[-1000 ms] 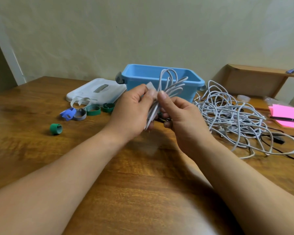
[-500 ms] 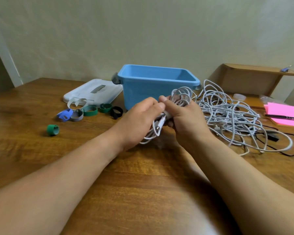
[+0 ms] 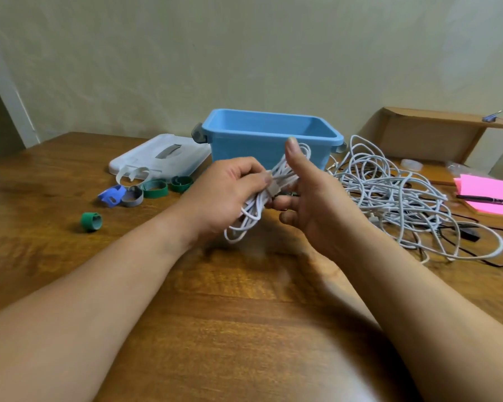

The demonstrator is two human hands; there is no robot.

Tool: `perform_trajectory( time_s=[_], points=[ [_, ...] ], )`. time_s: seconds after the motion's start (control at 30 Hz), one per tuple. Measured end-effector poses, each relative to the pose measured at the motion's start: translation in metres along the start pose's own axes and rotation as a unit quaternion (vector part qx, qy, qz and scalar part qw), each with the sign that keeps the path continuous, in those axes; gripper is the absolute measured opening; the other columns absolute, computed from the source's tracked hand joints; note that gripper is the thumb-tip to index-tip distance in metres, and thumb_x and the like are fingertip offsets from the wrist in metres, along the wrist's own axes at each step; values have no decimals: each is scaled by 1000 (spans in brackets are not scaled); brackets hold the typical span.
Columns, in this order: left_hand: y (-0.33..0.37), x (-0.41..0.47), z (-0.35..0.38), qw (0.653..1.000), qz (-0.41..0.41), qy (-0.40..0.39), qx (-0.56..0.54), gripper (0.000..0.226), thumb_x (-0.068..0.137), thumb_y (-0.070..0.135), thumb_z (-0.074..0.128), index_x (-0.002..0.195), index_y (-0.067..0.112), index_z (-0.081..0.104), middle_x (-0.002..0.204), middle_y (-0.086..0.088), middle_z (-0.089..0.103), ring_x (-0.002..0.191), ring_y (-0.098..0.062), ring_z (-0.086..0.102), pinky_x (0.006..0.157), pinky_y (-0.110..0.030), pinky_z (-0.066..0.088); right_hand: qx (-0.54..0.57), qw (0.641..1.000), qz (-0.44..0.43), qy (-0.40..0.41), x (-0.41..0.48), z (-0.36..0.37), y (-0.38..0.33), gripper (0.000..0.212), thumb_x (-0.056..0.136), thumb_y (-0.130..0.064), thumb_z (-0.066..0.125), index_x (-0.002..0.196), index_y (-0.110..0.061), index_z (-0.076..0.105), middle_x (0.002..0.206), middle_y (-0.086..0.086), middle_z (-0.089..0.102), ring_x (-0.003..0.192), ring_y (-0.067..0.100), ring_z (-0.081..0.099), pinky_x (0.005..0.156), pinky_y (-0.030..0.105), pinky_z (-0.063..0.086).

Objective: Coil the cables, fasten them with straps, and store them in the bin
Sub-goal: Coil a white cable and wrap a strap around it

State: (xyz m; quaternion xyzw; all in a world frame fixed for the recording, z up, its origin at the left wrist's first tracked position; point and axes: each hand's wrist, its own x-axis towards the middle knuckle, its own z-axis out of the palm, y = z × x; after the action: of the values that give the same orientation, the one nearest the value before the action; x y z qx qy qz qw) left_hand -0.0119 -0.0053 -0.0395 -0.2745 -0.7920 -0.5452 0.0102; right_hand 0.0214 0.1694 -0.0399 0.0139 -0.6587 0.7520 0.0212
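My left hand grips a coiled white cable above the table, just in front of the blue bin. A pale strap wraps the coil's middle, pinched under my left thumb. My right hand is beside the coil with thumb raised and fingers spread, fingertips touching the bundle. A tangled heap of white cables lies to the right of the bin. Loose straps lie to the left: green rings, a grey one, a blue one and a rolled green one.
The bin's white lid lies left of the bin. At the right are a cardboard box, pink sticky notes with a pen, and black cables under the white heap. The wooden table stretches toward me.
The coil has tilted and dropped slightly in my left hand. My right hand has let go of it, thumb lifted and fingers spread.
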Motion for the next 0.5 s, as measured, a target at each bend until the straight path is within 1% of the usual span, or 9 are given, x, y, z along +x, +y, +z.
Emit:
perform_trajectory(
  time_s=[0.07, 0.1, 0.17, 0.23, 0.33, 0.37, 0.4, 0.47, 0.5],
  points=[
    [-3, 3, -10, 997, -41, -31, -62, 25, 107, 24, 59, 103, 3, 73, 78, -9, 71, 65, -18, 61, 63, -35, 48, 25, 999, 5, -42, -1, -5, -5, 64, 96, -57, 70, 144, -17, 55, 105, 11, 71, 71, 20, 65, 55, 27, 50],
    [-4, 3, -14, 994, -54, -53, -74, 26, 107, 24, 59, 105, 2, 72, 81, -11, 71, 66, -19, 61, 64, -35, 49, 19, 999, -7, -42, -1, -8, -7, 61, 96, -49, 74, 147, -22, 51, 108, 11, 72, 73, 22, 66, 56, 29, 52],
    [-4, 2, -22, 992, -51, -102, -44, 23, 106, 27, 61, 108, 8, 72, 89, -5, 75, 73, -17, 66, 67, -32, 51, -54, 997, -62, -6, -2, -11, -10, 44, 98, -28, 76, 138, -22, 58, 102, 11, 73, 72, 22, 67, 55, 30, 55],
    [0, -1, -26, 990, -28, -130, 36, 14, 101, 33, 69, 111, 24, 72, 96, 7, 77, 85, -8, 71, 75, -26, 53, -105, 988, -106, 39, -3, -13, -13, 31, 97, -16, 76, 125, -14, 62, 98, 13, 75, 70, 22, 70, 54, 28, 58],
    [-2, -2, -24, 984, 36, -97, 143, 20, 98, 31, 74, 115, 37, 65, 104, 16, 72, 97, -1, 68, 82, -24, 52, -178, 971, -136, 82, -1, -18, -15, 28, 93, -20, 82, 111, -16, 62, 100, 12, 77, 77, 23, 77, 60, 34, 62],
    [-5, -1, -22, 981, 64, -72, 171, 21, 97, 30, 74, 114, 38, 64, 105, 16, 70, 98, -1, 66, 85, -28, 53, -265, 947, -152, 98, 0, -21, -15, 28, 90, -27, 84, 107, -19, 63, 98, 7, 76, 81, 23, 77, 64, 38, 62],
    [-9, -1, -20, 974, 85, -52, 204, 22, 97, 29, 74, 114, 38, 64, 106, 16, 68, 101, -2, 63, 89, -33, 53, -376, 906, -165, 107, 2, -25, -15, 30, 87, -37, 84, 104, -22, 63, 98, 2, 73, 87, 22, 73, 71, 40, 60],
    [-17, 2, -13, 955, 104, -48, 272, 23, 95, 32, 74, 116, 37, 66, 110, 14, 62, 107, -8, 57, 99, -40, 49, -578, 795, -165, 81, -1, -29, -17, 42, 80, -55, 76, 110, -28, 63, 110, -4, 64, 104, 20, 62, 86, 41, 52],
    [-21, 3, -11, 945, 101, -64, 305, 27, 94, 36, 75, 120, 38, 67, 112, 11, 60, 111, -11, 54, 102, -43, 46, -636, 755, -151, 42, -4, -28, -19, 52, 76, -62, 70, 118, -32, 61, 118, -4, 58, 112, 19, 55, 94, 42, 48]
  ],
)
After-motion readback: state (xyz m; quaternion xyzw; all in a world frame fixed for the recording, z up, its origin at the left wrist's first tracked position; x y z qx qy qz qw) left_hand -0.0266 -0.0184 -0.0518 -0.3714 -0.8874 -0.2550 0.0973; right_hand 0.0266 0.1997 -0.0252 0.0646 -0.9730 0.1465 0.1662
